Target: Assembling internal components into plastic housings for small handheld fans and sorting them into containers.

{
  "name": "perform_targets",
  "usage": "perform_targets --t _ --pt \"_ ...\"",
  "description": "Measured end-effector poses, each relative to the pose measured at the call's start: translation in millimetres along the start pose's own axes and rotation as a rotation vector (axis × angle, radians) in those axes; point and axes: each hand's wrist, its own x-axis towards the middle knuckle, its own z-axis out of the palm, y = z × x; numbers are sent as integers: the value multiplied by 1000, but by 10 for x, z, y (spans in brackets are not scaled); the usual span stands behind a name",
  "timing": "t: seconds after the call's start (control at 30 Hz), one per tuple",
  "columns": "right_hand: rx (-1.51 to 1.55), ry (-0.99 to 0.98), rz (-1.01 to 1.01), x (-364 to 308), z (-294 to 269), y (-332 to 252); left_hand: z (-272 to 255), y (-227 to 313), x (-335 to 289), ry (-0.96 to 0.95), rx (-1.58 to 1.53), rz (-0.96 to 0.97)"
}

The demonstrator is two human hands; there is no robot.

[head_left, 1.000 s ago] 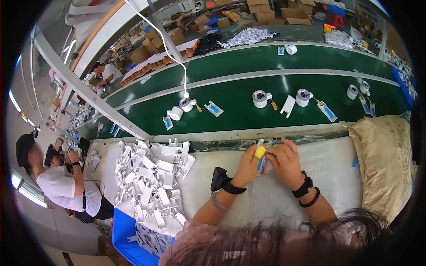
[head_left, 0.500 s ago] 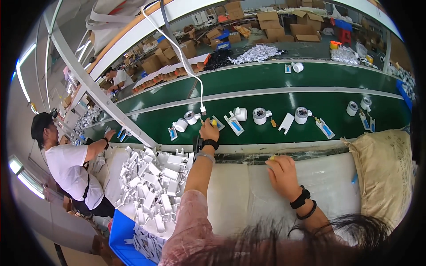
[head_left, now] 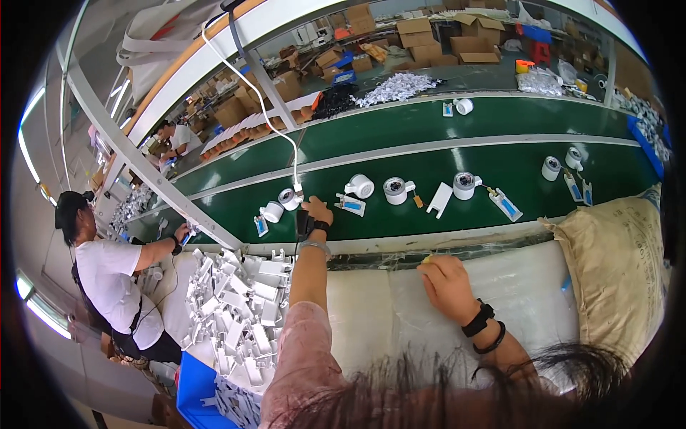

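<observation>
My left hand (head_left: pixel 316 212) reaches over the green belt with its fingers curled. Its fingertips are just below the plug (head_left: pixel 298 187) of a hanging white cable; whatever they hold is hidden. To its left are a white round-headed unit (head_left: pixel 287 199) and a white cylinder (head_left: pixel 271 211). A flat white piece with a blue strip (head_left: pixel 350 205) lies to its right, below a white round cap (head_left: pixel 359 186). My right hand (head_left: pixel 450 286) is above the pale plastic-covered bench, pinching a small yellow piece (head_left: pixel 427 259) between thumb and fingers.
White plastic housings (head_left: pixel 239 307) are heaped left of my arm, above a blue bin (head_left: pixel 191 386). Several more units, including a round one (head_left: pixel 464 184), lie along the green belt (head_left: pixel 321 168). A woven sack (head_left: pixel 607 264) stands at right. A co-worker (head_left: pixel 107 272) works at left.
The whole view has shifted, moving the belt items leftward in the picture. Beside my left hand, the blue-strip piece and white cap now lie at different angles. My right hand keeps its pinch.
</observation>
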Motion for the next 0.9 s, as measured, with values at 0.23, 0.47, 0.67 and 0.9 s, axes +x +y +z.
perform_targets --t 0.23,0.47,0.67,0.9 --pt "40 -68 23 -20 -56 12 -862 39 -516 -388 -1115 0" --pt "125 -141 103 92 -176 -159 -1558 569 -1900 -1189 -1022 342" --pt "228 -346 65 43 -276 13 -1464 797 -2230 -1235 -1119 297" --pt "221 -194 251 38 -308 163 -1327 919 -2464 -1083 -847 369"
